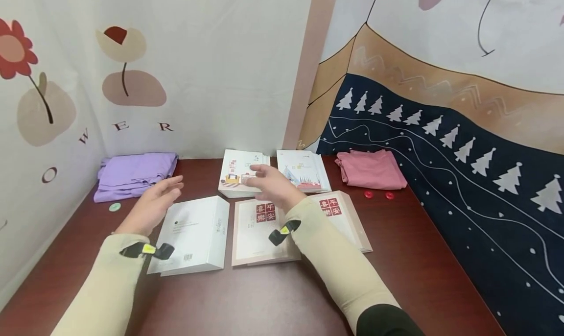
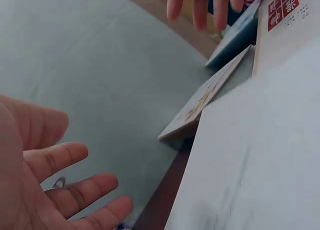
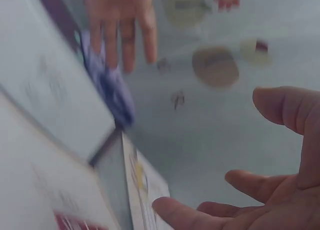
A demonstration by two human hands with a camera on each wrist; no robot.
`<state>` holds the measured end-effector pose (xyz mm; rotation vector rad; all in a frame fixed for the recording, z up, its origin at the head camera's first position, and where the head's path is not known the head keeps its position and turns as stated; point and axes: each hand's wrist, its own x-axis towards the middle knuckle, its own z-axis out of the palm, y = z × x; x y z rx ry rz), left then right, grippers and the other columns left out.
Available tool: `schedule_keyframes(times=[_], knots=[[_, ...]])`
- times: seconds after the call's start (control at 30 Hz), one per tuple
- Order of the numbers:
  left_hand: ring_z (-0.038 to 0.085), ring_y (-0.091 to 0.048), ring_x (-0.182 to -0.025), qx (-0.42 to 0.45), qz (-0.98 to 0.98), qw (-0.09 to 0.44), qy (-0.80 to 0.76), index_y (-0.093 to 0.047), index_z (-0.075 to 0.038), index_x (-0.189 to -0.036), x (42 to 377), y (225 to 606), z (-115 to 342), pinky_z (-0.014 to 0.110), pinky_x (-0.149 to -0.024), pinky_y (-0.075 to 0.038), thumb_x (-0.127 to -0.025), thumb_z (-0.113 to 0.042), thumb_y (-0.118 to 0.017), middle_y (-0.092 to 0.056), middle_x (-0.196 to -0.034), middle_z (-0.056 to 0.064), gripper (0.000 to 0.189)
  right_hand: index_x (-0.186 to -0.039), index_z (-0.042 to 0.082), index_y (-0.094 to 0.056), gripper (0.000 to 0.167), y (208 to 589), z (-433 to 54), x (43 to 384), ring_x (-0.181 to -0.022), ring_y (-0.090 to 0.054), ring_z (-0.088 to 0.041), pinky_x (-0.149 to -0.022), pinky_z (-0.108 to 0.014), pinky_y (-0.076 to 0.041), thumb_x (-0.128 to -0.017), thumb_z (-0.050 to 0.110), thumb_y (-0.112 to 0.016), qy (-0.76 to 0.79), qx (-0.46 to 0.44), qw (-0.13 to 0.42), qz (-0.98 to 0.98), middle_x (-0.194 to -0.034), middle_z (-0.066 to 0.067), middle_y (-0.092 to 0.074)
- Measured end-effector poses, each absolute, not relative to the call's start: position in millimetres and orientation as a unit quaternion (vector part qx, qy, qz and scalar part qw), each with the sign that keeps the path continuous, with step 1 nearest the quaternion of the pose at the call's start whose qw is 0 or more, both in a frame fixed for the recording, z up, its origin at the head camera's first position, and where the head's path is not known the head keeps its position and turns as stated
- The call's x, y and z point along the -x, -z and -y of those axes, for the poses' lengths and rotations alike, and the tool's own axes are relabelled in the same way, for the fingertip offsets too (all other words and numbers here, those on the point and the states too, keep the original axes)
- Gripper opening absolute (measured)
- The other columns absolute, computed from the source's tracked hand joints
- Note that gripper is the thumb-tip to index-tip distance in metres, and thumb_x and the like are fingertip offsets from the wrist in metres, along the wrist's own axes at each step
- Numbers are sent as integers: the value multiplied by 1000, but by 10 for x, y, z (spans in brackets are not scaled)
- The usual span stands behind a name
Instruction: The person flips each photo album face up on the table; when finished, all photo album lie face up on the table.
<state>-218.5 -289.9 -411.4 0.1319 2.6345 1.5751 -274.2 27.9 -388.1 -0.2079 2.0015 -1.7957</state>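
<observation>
My left hand (image 1: 152, 204) hovers over the upper left edge of a thick white book (image 1: 189, 233), fingers spread and nothing in them. In the left wrist view its fingers (image 2: 82, 195) are apart and relaxed. My right hand (image 1: 273, 184) is held above the books in the middle, palm turned left and holding nothing. It overlaps a white book with a yellow and red drawing (image 1: 231, 172) in the head view. Under the right wrist lies a cream book with red square lettering (image 1: 251, 238), and a matching cream book (image 1: 348, 228) sits partly hidden behind the forearm.
Behind stands a white book with a blue tent drawing (image 1: 304, 169). Folded purple cloth (image 1: 136, 174) lies at the back left near a green button (image 1: 115, 207). Folded pink cloth (image 1: 372, 169) is at the back right with red buttons (image 1: 368, 194). Printed curtains (image 1: 220, 71) border the table.
</observation>
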Motion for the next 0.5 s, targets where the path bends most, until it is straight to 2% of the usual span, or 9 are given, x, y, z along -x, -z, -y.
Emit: schedule_keyframes(times=[0.1, 0.13, 0.17, 0.2, 0.27, 0.37, 0.4, 0.43, 0.5], knots=[[45, -41, -147, -20, -858, 27, -513, -24, -1, -166, 2062, 4181, 3036, 53, -119, -42, -115, -29, -43, -38, -162, 32, 62, -158, 13, -47, 67, 3847, -214, 2552, -141, -54, -36, -110, -56, -51, -98, 22, -76, 643, 108, 243, -719, -167, -21, -37], [42, -43, -145, -15, -859, 27, -512, -23, -1, -167, 2039, 4204, 3078, 44, -116, -46, -115, -30, -43, -38, -161, 32, 62, -158, 14, -48, 67, 3848, -190, 2501, -141, -54, -36, -109, -56, -52, -98, 22, -76, 639, 116, 250, -718, -167, -20, -37], [35, -49, -141, -13, -859, 25, -511, -24, -1, -166, 2019, 4232, 3115, 35, -111, -50, -115, -30, -43, -39, -161, 32, 62, -158, 16, -48, 67, 3853, -166, 2453, -141, -54, -35, -109, -56, -52, -98, 23, -76, 637, 120, 258, -717, -167, -20, -36], [33, -50, -138, -9, -862, 26, -507, -24, -1, -166, 2002, 4254, 3146, 26, -104, -52, -115, -31, -43, -39, -161, 32, 63, -158, 17, -49, 67, 3857, -140, 2410, -141, -55, -35, -108, -55, -52, -98, 24, -77, 635, 122, 263, -716, -167, -20, -37], [33, -50, -138, -1, -861, 30, -507, -23, -2, -167, 1999, 4300, 3189, 17, -95, -52, -115, -33, -42, -38, -162, 31, 64, -158, 17, -49, 67, 3873, -94, 2354, -141, -55, -35, -109, -57, -52, -98, 23, -77, 637, 121, 273, -710, -166, -21, -37], [42, -46, -143, 15, -858, 35, -513, -19, -2, -167, 1994, 4374, 3256, 24, -101, -55, -115, -35, -39, -33, -165, 32, 65, -157, 14, -49, 65, 3919, -26, 2305, -138, -57, -34, -110, -60, -49, -98, 20, -76, 644, 120, 286, -700, -164, -24, -39], [50, -39, -146, 22, -856, 38, -516, -17, -2, -168, 1995, 4397, 3278, 25, -101, -55, -115, -35, -38, -30, -166, 33, 66, -157, 13, -49, 65, 3934, -5, 2294, -137, -58, -34, -110, -61, -49, -98, 18, -76, 645, 120, 290, -696, -163, -25, -39], [52, -36, -148, 26, -853, 42, -519, -15, -1, -168, 1999, 4425, 3305, 27, -102, -56, -116, -35, -37, -27, -166, 34, 66, -156, 12, -49, 65, 3956, 13, 2286, -135, -59, -33, -110, -62, -49, -98, 18, -76, 645, 122, 293, -695, -162, -25, -40], [56, -31, -148, 28, -843, 50, -535, -11, 0, -168, 2007, 4475, 3342, 24, -98, -56, -116, -34, -34, -22, -167, 36, 66, -156, 11, -49, 65, 3986, 32, 2268, -132, -60, -31, -110, -61, -49, -97, 18, -76, 642, 127, 300, -694, -160, -25, -42]])
